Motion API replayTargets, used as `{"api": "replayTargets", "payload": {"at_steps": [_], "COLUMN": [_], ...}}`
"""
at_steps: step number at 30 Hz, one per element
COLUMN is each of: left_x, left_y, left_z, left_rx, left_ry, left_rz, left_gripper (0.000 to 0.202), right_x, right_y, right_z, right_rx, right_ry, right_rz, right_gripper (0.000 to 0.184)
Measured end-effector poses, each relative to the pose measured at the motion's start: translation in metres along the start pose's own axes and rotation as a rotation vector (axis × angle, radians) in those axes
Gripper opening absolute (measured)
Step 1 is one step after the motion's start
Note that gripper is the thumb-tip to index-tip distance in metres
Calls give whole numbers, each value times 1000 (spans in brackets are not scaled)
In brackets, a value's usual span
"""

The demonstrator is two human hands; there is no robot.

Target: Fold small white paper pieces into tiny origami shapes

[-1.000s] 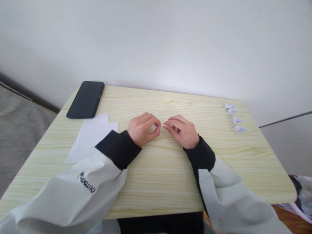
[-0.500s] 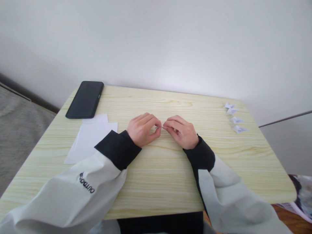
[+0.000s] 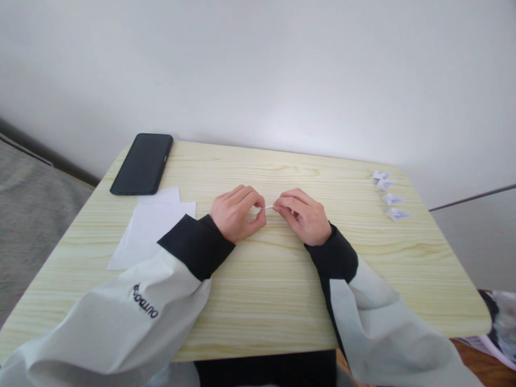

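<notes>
Between my hands, over the middle of the table, is a small folded piece of white paper, seen nearly edge-on as a thin strip. My left hand pinches its left end between thumb and forefinger. At the other end, the fingertips of my right hand are closed on it. Most of the paper's shape is hidden by my fingers. Left of my left wrist lie loose sheets of white paper, partly overlapping and partly under my sleeve.
A black tablet-like device lies at the table's back left corner. Several small folded white paper shapes stand in a row near the right edge. The wooden-patterned table meets a white wall behind.
My right hand has shifted slightly right, away from my left, so more of the white paper shows between the fingertips. The left hand has barely moved.
</notes>
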State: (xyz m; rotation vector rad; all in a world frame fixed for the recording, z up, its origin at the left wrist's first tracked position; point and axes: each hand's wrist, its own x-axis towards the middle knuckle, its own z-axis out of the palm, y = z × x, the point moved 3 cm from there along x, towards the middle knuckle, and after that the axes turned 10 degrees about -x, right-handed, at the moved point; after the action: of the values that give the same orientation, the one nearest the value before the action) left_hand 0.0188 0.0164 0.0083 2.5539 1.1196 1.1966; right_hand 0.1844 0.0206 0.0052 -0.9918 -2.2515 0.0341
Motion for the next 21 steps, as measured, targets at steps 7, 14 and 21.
{"api": "replayTargets", "payload": {"at_steps": [7, 14, 21], "left_x": [0, 0, 0], "left_y": [0, 1, 1], "left_z": [0, 0, 0], "left_rx": [4, 23, 21], "left_ry": [9, 6, 7], "left_rz": [24, -5, 2], "left_gripper": [6, 3, 5], "right_x": [0, 0, 0], "right_y": [0, 1, 1], "right_z": [1, -1, -1], "right_rx": [-10, -4, 4], "right_ry": [0, 13, 18], "right_rz": [-2, 5, -5], "right_gripper": [12, 13, 12]}}
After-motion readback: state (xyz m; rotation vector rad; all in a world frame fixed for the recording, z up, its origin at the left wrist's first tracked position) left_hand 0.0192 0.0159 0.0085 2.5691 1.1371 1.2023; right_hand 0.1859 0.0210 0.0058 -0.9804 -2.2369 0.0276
